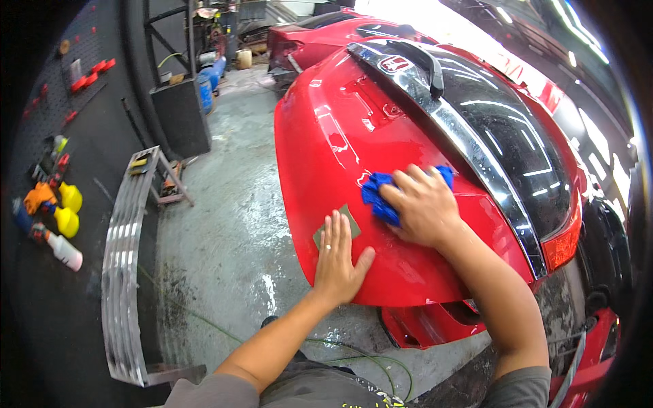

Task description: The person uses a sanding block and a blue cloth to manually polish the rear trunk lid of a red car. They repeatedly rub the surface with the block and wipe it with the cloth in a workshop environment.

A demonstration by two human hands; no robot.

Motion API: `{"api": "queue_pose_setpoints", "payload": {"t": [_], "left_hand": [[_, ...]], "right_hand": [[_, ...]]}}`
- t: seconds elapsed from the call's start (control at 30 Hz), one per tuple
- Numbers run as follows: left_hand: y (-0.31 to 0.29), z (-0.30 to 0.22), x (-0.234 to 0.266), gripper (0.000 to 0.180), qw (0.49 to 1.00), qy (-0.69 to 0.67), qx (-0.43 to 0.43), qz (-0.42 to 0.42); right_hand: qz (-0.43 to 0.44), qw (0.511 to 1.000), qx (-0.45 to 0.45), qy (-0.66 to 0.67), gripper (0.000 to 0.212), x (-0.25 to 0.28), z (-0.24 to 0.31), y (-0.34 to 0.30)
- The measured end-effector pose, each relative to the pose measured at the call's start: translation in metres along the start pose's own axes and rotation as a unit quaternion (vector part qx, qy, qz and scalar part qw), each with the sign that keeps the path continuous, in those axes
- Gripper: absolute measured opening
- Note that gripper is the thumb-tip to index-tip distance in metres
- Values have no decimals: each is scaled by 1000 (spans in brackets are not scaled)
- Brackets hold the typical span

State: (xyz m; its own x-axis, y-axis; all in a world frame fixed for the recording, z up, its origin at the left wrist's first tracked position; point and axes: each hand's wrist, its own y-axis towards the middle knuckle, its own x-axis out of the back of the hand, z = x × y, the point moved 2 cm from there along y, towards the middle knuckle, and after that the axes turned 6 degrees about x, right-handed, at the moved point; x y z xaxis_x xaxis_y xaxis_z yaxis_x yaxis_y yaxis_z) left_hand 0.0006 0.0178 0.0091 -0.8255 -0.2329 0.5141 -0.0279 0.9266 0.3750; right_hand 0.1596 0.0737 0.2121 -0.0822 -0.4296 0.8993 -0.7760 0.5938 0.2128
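Beyond right fingers [403, 182] on blue cloth [375, 204] sits a lettered badge [395, 64].

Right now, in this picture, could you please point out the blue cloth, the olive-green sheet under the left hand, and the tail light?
Blue cloth [376, 198]: head view, on its bunched left part.
Olive-green sheet [354, 225]: head view, on its exposed right part.
Tail light [562, 249]: head view, on its lens.

Left fingers [336, 234] straight, flat; right fingers [403, 181] curled
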Motion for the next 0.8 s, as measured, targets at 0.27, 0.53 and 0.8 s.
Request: {"api": "queue_pose_setpoints", "payload": {"t": [0.27,0.53,0.8], "left_hand": [[-73,-66,-23,105,997,40,-53,31],[167,49,25,77,994,97,46,-6],[7,-28,-4,88,993,7,-101,63]], "right_hand": [[39,996,-60,48,58,-25,-20,27],[22,991,-132,26,49,-2,-12,47],[11,978,-210,6,53,-24,-23,27]]}}
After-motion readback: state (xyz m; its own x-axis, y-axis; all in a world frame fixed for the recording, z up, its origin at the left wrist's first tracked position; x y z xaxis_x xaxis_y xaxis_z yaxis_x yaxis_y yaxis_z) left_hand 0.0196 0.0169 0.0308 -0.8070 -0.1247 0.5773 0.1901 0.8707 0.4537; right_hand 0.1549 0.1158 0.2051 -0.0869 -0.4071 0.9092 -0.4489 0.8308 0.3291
